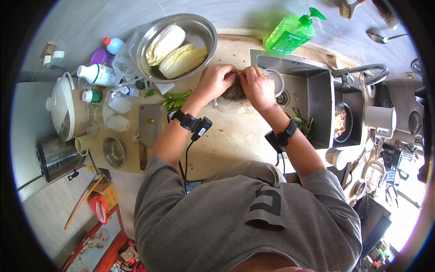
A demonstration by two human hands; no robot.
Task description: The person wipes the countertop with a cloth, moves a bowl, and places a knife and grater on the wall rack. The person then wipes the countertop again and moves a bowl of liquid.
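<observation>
My left hand [216, 81] and my right hand [257, 87] meet over the far edge of the counter, beside the sink. Between them, both sets of fingertips pinch the top of a dark brown, fibrous bundle [234, 93], whose exact kind I cannot tell. Clear plastic film [238, 108] lies around its lower side. Left of my left hand are several green peppers [176, 100]. A cleaver [150, 114] rests farther left, with a bit of pepper on its blade. Beyond my left hand, a steel basin [200, 29] holds two pieces of napa cabbage [183, 61].
The double steel sink [319, 112] with its faucet [363, 71] lies to the right; green scraps [300, 120] sit inside. A green soap pump bottle [289, 35] stands behind it. Bottles [98, 74], a small steel bowl [114, 152] and a white rice cooker [63, 105] occupy the left side.
</observation>
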